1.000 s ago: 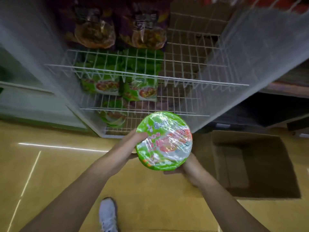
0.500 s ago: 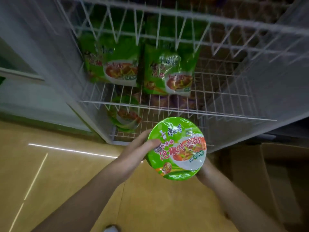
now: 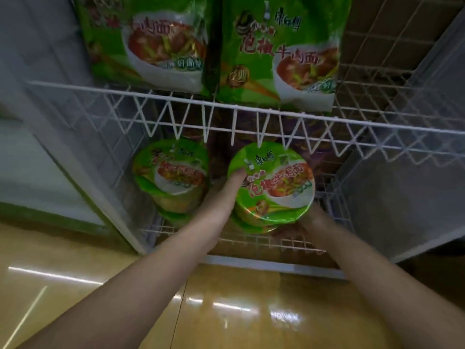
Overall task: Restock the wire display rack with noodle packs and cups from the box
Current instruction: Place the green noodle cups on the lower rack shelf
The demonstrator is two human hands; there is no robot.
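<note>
The noodle cup mostly hid the right hand, grip unclear; left hand pinched its rim. It'd moved into the wire rack since.

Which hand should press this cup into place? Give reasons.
Probably left. The left hand has its thumb on the lid of the held cup, ready to press down; the right hand sits under the rim and must slide out first.

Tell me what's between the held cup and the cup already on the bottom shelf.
In the head view, the left hand fills that gap, thumb on the lid of the held cup; whether it touches the shelved cup is unclear.
</note>
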